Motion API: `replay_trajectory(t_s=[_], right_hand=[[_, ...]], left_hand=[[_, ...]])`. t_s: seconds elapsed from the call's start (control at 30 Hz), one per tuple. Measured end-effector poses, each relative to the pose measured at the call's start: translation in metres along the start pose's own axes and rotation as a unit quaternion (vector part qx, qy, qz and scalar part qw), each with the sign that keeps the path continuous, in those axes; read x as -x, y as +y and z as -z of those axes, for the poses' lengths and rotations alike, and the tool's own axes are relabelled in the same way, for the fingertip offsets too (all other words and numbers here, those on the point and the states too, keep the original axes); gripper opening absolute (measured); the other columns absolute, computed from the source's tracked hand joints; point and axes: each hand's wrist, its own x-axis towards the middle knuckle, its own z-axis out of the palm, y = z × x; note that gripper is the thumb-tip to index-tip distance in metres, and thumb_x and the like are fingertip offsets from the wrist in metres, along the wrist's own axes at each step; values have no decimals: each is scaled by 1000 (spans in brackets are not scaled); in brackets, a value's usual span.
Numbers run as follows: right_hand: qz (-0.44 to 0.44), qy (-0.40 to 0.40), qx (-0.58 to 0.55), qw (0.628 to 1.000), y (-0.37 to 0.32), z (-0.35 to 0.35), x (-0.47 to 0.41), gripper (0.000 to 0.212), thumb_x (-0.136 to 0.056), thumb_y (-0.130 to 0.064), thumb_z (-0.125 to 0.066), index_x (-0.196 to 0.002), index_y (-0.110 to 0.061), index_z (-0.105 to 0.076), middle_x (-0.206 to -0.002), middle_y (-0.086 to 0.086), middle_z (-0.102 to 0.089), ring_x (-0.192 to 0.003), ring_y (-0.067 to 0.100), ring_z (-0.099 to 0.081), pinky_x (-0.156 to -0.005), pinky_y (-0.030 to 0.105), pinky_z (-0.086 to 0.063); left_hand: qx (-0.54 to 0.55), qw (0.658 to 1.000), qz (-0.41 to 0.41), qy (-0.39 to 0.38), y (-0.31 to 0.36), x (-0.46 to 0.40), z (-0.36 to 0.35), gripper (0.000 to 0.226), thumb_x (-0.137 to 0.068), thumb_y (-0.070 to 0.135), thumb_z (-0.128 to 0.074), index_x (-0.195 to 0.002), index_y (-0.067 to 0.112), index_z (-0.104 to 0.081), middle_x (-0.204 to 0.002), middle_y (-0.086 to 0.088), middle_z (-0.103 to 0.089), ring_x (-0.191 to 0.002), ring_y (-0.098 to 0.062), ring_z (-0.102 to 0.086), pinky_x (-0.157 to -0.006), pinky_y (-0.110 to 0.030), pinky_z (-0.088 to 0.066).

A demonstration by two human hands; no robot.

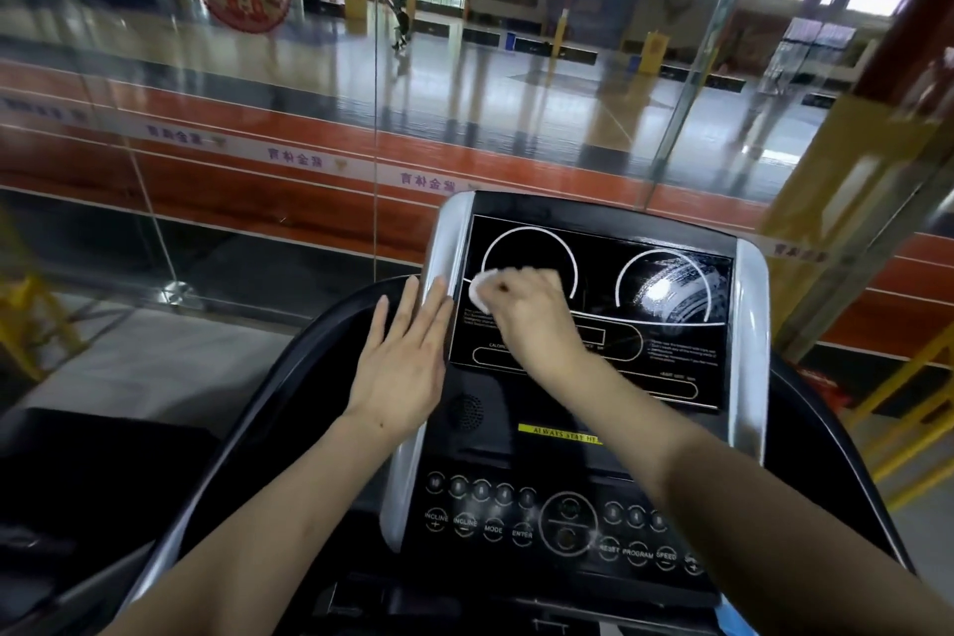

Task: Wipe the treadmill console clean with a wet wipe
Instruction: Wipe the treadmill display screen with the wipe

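The treadmill console (pixel 666 377) fills the middle of the view, with a glossy black display panel above and a button panel (pixel 516 522) below. My right hand (pixel 531 315) grips a bunched white wet wipe (pixel 482 287) and presses it on the left part of the display, over the left white dial ring. My left hand (pixel 405 356) lies flat with straight fingers against the silver left side trim (pixel 448 243) of the console. A streaky wet patch shines on the right dial (pixel 671 289).
Black curved handrails (pixel 289 377) run down both sides of the console. A glass wall (pixel 258 145) stands just behind it, with a red track and a sports hall beyond. Yellow railings (pixel 908 429) are at the right.
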Motion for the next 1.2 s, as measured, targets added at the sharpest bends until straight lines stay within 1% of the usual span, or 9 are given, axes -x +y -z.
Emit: replay_trajectory(t_s=[0.07, 0.13, 0.23, 0.33, 0.43, 0.6, 0.77, 1.0, 1.2], right_hand=[[45, -6, -5, 999, 0, -5, 26, 23, -83, -4, -73, -100, -18, -72, -103, -3, -69, -85, 26, -60, -80, 41, -43], [66, -11, 3, 998, 10, 0, 21, 23, -84, -7, -75, -103, -20, -75, -106, -4, -71, -87, 27, -62, -81, 41, -42], [-10, 14, 25, 1000, 27, 4, -30, 22, -78, -1, -76, -85, -21, -70, -90, 1, -67, -76, 30, -60, -75, 37, -33], [-77, 34, 30, 996, 28, 3, -69, 26, -73, 5, -78, -81, -19, -71, -84, 2, -65, -73, 31, -59, -76, 40, -37], [-32, 31, 16, 999, 6, 0, -54, 24, -73, 5, -76, -79, -17, -67, -91, -1, -69, -75, 30, -60, -74, 33, -29], [54, 0, -42, 998, -24, -11, 31, 18, -87, -6, -75, -99, -19, -73, -105, -6, -69, -84, 23, -60, -81, 38, -36], [65, -37, -58, 996, -25, -11, 59, 18, -91, -12, -77, -104, -24, -75, -102, -11, -69, -89, 19, -62, -83, 40, -42], [11, -9, -31, 999, 20, 15, 101, 29, -85, -4, -83, -106, -23, -77, -104, -10, -70, -88, 19, -63, -82, 41, -42], [3, -3, -48, 999, -28, -8, 73, 19, -90, -12, -72, -101, -27, -77, -103, -11, -70, -88, 21, -63, -79, 41, -40]], left_hand=[[-8, 1000, -11, 2, -7, 5, -1, 64, -104, 23, -28, -165, 14, -12, -175, -1, 5, -161, -30, 7, -129, -56, -7], [-14, 1000, -21, 1, -12, 8, -1, 64, -103, 25, -23, -165, 15, -12, -175, 1, 4, -161, -29, 6, -129, -57, -7], [-10, 1000, -27, -3, -15, 7, 0, 65, -103, 26, -25, -165, 17, -12, -174, 3, 4, -161, -29, 4, -128, -58, -5], [-17, 999, -29, -7, -18, 8, 0, 68, -105, 27, -35, -166, 19, -5, -174, 5, 10, -161, -30, 7, -128, -59, -4], [-27, 999, -37, -7, -21, 8, 0, 75, -104, 26, -43, -166, 19, -1, -174, 4, 13, -161, -31, 7, -128, -60, -4], [-47, 998, -32, -2, -21, 8, -2, 76, -104, 25, -46, -166, 17, -2, -174, 2, 13, -160, -32, 6, -128, -59, -4], [-40, 999, -29, -22, -13, 10, 3, 68, -103, 25, -24, -164, 15, 6, -172, -1, 20, -158, -34, 19, -128, -58, 2], [-8, 1000, -26, -8, -1, 15, 2, 69, -101, 19, -41, -164, 11, -16, -174, -6, 6, -160, -33, 12, -129, -57, -3], [-16, 1000, -23, -6, 3, 24, -6, 68, -98, 17, -47, -162, 10, -24, -174, -7, 0, -160, -33, 7, -129, -56, -7]])
